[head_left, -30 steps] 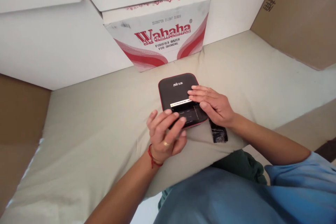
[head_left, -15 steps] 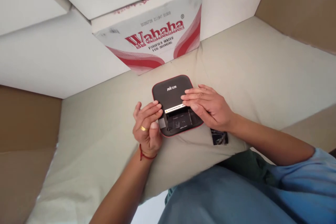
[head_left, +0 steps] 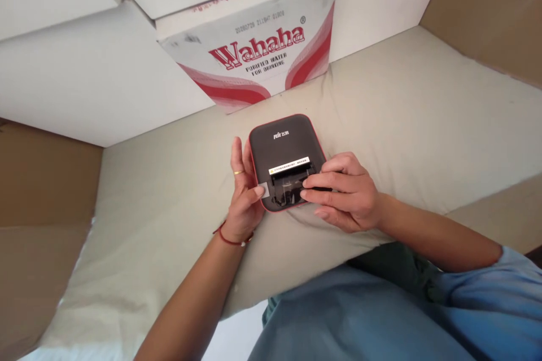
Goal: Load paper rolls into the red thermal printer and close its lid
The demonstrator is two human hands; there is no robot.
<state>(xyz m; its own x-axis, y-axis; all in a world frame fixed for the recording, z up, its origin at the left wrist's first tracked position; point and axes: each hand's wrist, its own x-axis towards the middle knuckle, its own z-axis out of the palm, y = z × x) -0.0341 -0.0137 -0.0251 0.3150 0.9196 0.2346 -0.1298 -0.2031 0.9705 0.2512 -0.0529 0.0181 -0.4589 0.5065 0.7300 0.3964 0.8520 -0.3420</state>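
Observation:
A black, rounded-square device with a red rim (head_left: pixel 282 149), seemingly a small printer, bears a pale logo, a white label strip and a glossy dark panel. My left hand (head_left: pixel 245 200) grips its left side: the thumb lies on a grey tab (head_left: pixel 265 189) and the other fingers run along and partly behind the edge. At the lower right corner, my right hand (head_left: pixel 349 192) is closed on the device, two fingertips on the glossy panel, thumb near the lower edge. Whether something thin is also between those fingers, I cannot tell.
Beneath the device lies a pale cloth surface (head_left: pixel 161 225). Behind it stands a white and red water carton (head_left: pixel 258 51), with white boxes (head_left: pixel 59 84) around it. Brown cardboard borders the left (head_left: pixel 46 192) and right (head_left: pixel 495 17) sides.
My left hand has shifted from resting at the edge to gripping the side. The right hand slid down from the top face to the glossy panel. The dark square beside it is out of sight.

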